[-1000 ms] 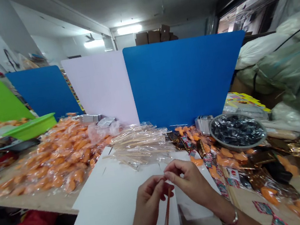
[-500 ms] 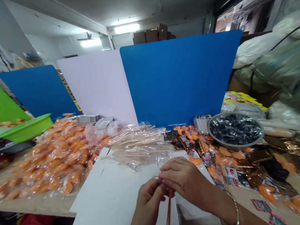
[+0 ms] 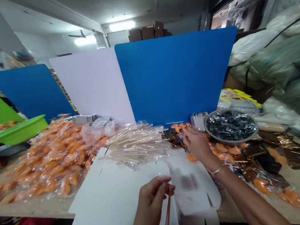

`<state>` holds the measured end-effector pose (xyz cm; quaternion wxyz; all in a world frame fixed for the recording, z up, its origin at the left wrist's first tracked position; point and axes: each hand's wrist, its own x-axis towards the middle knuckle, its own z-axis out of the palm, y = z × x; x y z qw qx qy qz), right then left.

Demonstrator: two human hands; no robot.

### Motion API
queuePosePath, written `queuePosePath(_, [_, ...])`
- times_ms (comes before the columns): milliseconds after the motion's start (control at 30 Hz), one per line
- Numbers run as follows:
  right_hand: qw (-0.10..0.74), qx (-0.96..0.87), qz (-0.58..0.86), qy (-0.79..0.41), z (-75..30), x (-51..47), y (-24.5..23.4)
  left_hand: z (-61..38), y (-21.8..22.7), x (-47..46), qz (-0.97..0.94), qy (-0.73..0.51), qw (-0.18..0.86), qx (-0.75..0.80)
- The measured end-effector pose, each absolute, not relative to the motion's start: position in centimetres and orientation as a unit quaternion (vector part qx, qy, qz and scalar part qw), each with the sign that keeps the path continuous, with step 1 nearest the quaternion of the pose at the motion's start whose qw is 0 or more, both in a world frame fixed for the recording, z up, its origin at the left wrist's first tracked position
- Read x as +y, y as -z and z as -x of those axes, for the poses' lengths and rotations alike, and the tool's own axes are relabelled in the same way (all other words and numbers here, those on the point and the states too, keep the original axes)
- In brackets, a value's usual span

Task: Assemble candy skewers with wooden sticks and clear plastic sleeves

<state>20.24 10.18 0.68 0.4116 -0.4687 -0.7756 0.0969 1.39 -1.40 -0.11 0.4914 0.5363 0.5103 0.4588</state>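
My left hand [image 3: 155,194] is closed in a pinch, thumb against fingers, over the white card sheet [image 3: 117,194]. From its fingers a thin brown strip [image 3: 166,217] runs down towards me; its exact kind I cannot make out. My right hand [image 3: 196,141] reaches forward into the heap of wrapped orange pieces [image 3: 222,148] and dark foil packets, left of the bowl of black wrapped pieces [image 3: 231,125]. Motion smears its fingers, and their tips are partly lost among the pieces. A small blurred reddish patch [image 3: 189,181] shows on the white card between my hands.
Clear-wrapped wooden sticks [image 3: 138,143] lie ahead. A large pile of bagged orange pieces [image 3: 50,156] covers the left, beside a green basin [image 3: 18,132]. Upright blue [image 3: 178,77] and pale [image 3: 92,87] boards stand behind. Stuffed sacks [image 3: 287,55] rise at right.
My right hand has left my left hand and moved forward and right to the heap of orange pieces. My left hand stays nearly in place, still pinching the brown strip.
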Motion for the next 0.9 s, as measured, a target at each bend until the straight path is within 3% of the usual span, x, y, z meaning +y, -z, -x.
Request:
queuePosePath(67, [0.412,-0.777,0.458,-0.13,-20.7,10.0,-0.4,-1.4,0.3,-1.1,-0.502,-0.466,0.52,0.51])
queuePosePath(167, [0.364,-0.801,0.346,-0.325,-19.3,7.1,-0.2,-1.6,0.3,-0.8,-0.498,-0.464,0.551,0.484])
queuePosePath(233, [0.381,-0.764,0.336,-0.399,-17.8,5.3,-0.3,-1.8,0.3,-0.8,-0.49,-0.458,0.573,0.472])
queuePosePath(333, [0.427,-0.723,0.364,-0.403,-16.8,4.6,-0.3,-1.9,0.5,-1.2,-0.454,-0.459,0.598,0.475])
queuePosePath(467, [0.42,-0.731,0.353,-0.407,-16.9,5.1,-0.1,-1.7,0.7,-1.2,-0.459,-0.492,0.55,0.495])
queuePosePath(533, [0.439,-0.74,0.356,-0.366,-16.9,4.9,-0.1,-1.6,0.7,-1.0,-0.47,-0.497,0.52,0.512])
queuePosePath(633, [0.467,-0.791,0.347,-0.19,-17.0,4.1,-0.6,-1.6,0.7,-0.8,-0.479,-0.498,0.5,0.522])
queuePosePath(733, [0.408,-0.861,0.302,-0.04,-17.1,3.7,-1.5,-1.6,0.6,-0.8,-0.517,-0.495,0.467,0.52])
queuePosePath(900, [0.326,-0.902,0.284,0.004,-17.1,3.7,-2.1,-1.5,0.5,-1.1,-0.591,-0.487,0.371,0.526])
